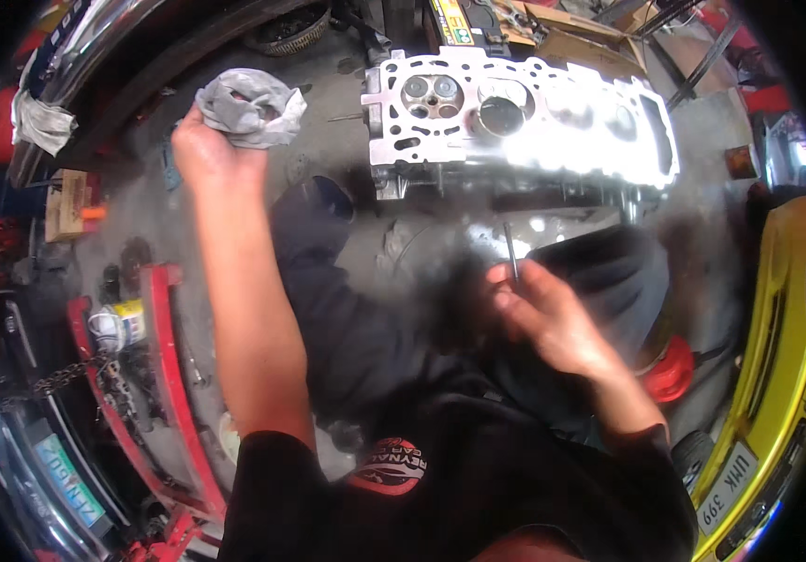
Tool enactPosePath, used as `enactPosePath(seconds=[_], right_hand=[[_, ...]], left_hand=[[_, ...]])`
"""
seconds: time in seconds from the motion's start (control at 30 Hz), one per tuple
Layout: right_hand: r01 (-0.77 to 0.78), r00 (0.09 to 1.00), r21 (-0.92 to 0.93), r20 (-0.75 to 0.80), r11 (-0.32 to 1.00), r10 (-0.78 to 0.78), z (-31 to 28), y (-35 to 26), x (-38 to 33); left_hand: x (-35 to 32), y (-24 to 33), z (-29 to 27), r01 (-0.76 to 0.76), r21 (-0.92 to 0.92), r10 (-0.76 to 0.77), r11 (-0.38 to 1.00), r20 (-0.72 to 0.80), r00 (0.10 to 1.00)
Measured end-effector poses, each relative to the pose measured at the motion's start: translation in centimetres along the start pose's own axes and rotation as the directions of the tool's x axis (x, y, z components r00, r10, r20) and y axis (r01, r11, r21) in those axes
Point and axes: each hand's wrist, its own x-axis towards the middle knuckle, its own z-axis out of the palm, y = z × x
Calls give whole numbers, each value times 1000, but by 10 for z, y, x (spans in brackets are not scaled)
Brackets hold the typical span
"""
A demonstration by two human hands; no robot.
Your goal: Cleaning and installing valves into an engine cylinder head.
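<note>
1. Looking down from the head camera, a person sits on a grey, stained workshop floor (328, 70) with dark-trousered legs stretched forward.
2. The left hand (204, 145) is raised out to the left, fingers clenched around a crumpled grey rag (251, 105).
3. The right hand (553, 318) sits lower, over the right thigh, pinching a thin dark metal stem (511, 251) that points upward; its upper end is blurred by glare.
4. An aluminium cylinder head (515, 117) lies on the floor just beyond the knees, its flat face up with round chambers and small holes showing. The right half is washed out by bright light.
5. The cylinder head sits between both hands and well apart from the rag; the stem's tip comes near its front edge without clearly touching.
6. A red metal frame (167, 375) with a chain lies to the left, beside a small white-and-yellow can (114, 326).
7. A red round object (670, 370) sits by the right leg, partly hidden behind the forearm.
8. A yellow vehicle body (777, 328) curves along the right edge.
9. Cardboard boxes (571, 33) stand behind the cylinder head.
</note>
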Motion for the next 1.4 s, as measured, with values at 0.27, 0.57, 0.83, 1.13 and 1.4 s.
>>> enactPosePath(seconds=[0.27,0.57,0.83,1.13,1.4], right_hand=[[375,769,-897,160,234,-619,-37,-135,49],[196,754,-918,366,-345,-545,-28,-149,148],[244,769,-847,466,-473,-438,-17,-154,164],[293,688,-665,646,-687,-332,-4,-166,179],[335,847,-737,509,-587,-155,14,-186,176]], left_hand=[[-15,-13,-6,-47,-4,47,999,97,994],[-21,-3,-31,-71,179,53,981,104,993],[-24,-5,-29,-72,188,43,980,155,987],[-32,-9,-20,-105,231,69,967,157,985],[-35,-15,-14,-117,231,83,966,148,985]])
